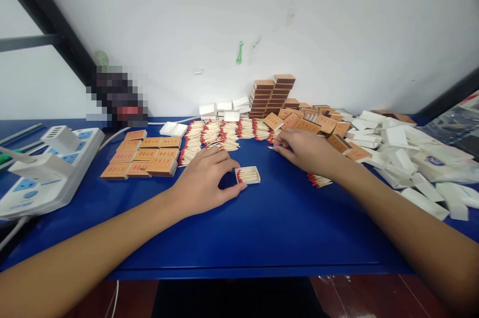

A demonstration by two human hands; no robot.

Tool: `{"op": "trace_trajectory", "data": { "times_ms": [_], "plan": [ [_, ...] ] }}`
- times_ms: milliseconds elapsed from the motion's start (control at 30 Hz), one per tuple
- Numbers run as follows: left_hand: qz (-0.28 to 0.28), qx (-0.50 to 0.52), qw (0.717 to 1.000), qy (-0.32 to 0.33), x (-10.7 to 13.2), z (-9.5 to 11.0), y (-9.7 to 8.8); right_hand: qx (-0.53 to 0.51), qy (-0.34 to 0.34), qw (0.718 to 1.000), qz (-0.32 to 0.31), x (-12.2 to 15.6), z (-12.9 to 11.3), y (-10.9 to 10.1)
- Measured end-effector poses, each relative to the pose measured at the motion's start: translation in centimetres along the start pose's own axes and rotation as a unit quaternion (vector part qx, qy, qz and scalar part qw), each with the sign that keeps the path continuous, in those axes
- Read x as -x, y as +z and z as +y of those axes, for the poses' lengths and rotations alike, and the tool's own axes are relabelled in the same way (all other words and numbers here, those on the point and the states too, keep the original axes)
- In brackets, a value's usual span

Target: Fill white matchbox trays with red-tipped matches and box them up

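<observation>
A small white matchbox tray (249,181) with red-headed matches in it lies on the blue table. My left hand (205,178) grips its left end between thumb and fingers. Farther back on the right, my right hand (299,146) is closed in a pinch low over the table, with a red-tipped match (270,148) showing at its fingertips. Just beyond are rows of loose matches (220,134), their heads red. Another small bunch of matches (318,180) lies under my right wrist, partly hidden by it.
Orange matchboxes (149,155) lie grouped on the left, beside a white power strip (71,173). A tall stack of matchboxes (270,98) leans near the wall. Loose matchboxes (326,123) and a heap of white trays (402,153) fill the right side.
</observation>
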State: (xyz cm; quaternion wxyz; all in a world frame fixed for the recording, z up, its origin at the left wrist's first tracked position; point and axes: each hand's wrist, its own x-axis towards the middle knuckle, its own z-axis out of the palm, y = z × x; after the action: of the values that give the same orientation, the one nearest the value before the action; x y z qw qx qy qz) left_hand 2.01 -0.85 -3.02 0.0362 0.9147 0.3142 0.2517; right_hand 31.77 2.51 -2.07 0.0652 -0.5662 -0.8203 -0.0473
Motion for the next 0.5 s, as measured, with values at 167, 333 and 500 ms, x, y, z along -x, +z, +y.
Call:
{"op": "trace_trajectory", "data": {
  "times_ms": [167, 333, 500],
  "plan": [
    [0.002, 0.004, 1.0, -0.001, 0.0, 0.0, 0.0, -0.032, -0.01, 0.999, -0.005, 0.0, 0.1, 0.1],
    [0.002, 0.002, 1.0, -0.003, 0.0, 0.0, 0.0, -0.169, -0.089, 0.98, 0.058, 1.3, -3.1, -1.0],
    [-0.003, 0.003, 1.0, -0.005, -0.1, 0.1, -0.1, -0.181, -0.149, 0.972, 0.032, 2.6, -7.0, -0.7]
  ]
}}
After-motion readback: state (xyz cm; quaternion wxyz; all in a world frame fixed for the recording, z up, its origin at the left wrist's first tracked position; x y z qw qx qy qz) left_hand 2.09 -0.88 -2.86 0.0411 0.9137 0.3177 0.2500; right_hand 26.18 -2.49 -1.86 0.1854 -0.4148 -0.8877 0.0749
